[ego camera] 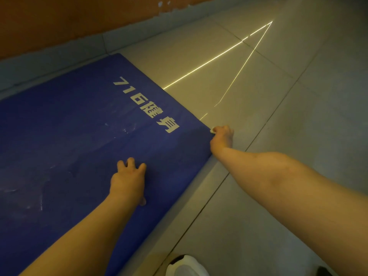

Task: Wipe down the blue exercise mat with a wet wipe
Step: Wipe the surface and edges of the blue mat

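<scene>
The blue exercise mat [75, 136] lies flat on the floor, filling the left half of the view, with white lettering near its right edge. My left hand [128, 181] presses down on the mat with fingers spread. My right hand [222, 138] is at the mat's right edge, fingers curled round a small white wet wipe [212, 130], of which only a corner shows. Faint wet streaks show on the mat's surface at the left.
Grey floor tiles [278, 116] spread to the right of the mat, crossed by thin bright light lines. A grey skirting and orange wall [59, 20] run along the mat's far side. A white shoe [187, 265] shows at the bottom edge.
</scene>
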Available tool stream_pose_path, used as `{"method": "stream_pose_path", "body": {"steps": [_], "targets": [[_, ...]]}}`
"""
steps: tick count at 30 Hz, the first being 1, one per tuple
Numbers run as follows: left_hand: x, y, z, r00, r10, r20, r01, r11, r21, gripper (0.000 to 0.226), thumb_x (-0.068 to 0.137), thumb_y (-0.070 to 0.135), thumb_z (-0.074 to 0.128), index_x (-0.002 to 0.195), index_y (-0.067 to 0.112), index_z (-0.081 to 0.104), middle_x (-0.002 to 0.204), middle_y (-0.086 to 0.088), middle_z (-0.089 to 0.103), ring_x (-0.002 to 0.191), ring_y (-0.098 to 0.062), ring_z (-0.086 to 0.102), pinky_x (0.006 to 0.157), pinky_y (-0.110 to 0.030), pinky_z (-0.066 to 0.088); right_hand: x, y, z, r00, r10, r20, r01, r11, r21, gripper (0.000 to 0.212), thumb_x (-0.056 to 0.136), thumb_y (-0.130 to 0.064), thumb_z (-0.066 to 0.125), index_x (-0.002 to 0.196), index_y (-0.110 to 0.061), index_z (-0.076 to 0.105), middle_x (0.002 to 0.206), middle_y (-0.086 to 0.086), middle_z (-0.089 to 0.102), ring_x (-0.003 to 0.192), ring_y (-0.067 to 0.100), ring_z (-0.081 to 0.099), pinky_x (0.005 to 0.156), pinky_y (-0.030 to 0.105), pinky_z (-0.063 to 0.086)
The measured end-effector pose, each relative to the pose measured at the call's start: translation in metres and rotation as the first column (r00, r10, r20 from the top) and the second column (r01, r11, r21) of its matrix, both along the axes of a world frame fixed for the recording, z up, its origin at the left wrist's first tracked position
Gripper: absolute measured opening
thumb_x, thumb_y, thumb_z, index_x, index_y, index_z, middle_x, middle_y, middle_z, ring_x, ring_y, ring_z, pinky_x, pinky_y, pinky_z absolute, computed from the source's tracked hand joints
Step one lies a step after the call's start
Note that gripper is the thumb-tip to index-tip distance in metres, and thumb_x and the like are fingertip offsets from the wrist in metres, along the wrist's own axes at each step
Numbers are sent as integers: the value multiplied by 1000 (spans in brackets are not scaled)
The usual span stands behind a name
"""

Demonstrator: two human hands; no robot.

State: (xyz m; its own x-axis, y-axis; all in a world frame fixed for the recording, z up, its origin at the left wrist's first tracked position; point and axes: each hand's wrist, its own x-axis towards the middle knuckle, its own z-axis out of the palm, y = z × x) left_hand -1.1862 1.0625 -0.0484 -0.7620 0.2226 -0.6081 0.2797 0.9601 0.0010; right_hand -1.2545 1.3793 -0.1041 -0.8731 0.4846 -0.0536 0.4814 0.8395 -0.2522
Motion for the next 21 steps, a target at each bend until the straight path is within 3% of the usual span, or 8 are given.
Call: {"method": "stream_pose_path", "body": {"steps": [3, 6, 11, 14, 17, 19, 21], "targets": [[-2, 0, -1, 1000, -7, -5, 7, 1000, -12, 115, 62, 56, 89, 151, 26, 22, 152, -11, 16, 141, -41, 21, 87, -37, 56, 10, -43, 1, 991, 60, -120, -74, 990, -119, 25, 99, -1, 52, 118, -8, 67, 127, 13, 53, 121, 30, 47, 98, 27, 40], [-5, 0, -2, 1000, -13, -1, 13, 1000, -15, 115, 60, 57, 90, 148, 27, 24, 149, -10, 18, 138, -39, 25, 84, -37, 56, 33, -88, -2, 956, 239, -168, -269, 944, -189, 27, 108, -16, 44, 111, -8, 69, 114, 12, 58, 108, 27, 52, 91, 30, 47], [-7, 2, -4, 1000, -6, -5, 6, 999, -34, 113, 56, 60, 90, 144, 28, 28, 148, -9, 19, 137, -37, 26, 87, -36, 53, 78, -152, -12, 694, 686, -220, -717, 628, -303, 23, 105, -12, 51, 114, -9, 73, 104, 8, 57, 98, 24, 52, 89, 34, 51], [-7, 2, -5, 1000, -6, -11, 6, 999, -38, 115, 55, 61, 90, 145, 28, 27, 147, -8, 20, 137, -36, 27, 87, -35, 53, 83, -157, -11, 613, 752, -241, -786, 552, -277, 25, 105, -15, 51, 118, -9, 72, 106, 6, 56, 99, 22, 47, 84, 35, 51], [-8, 2, -4, 1000, -2, -5, 2, 999, -41, 115, 55, 61, 90, 145, 27, 27, 149, -9, 18, 138, -38, 25, 87, -35, 52, 80, -147, -11, 617, 735, -282, -787, 580, -210, 20, 100, -14, 59, 113, -14, 74, 120, 3, 57, 111, 24, 45, 83, 30, 49], [-10, 2, -4, 1000, -1, 6, 1, 999, -42, 115, 54, 60, 91, 144, 26, 28, 150, -9, 17, 139, -38, 23, 88, -37, 52, 78, -145, -14, 629, 721, -292, -777, 601, -190, 16, 98, -11, 63, 108, -11, 75, 113, 4, 58, 106, 23, 47, 81, 29, 48], [-12, 3, -3, 1000, -3, 18, 4, 999, -44, 115, 54, 60, 91, 144, 26, 29, 151, -9, 17, 140, -38, 23, 89, -38, 53, 77, -149, -11, 590, 770, -242, -807, 556, -196, 16, 100, -12, 62, 105, -7, 76, 102, 7, 58, 93, 22, 48, 73, 29, 45]]}}
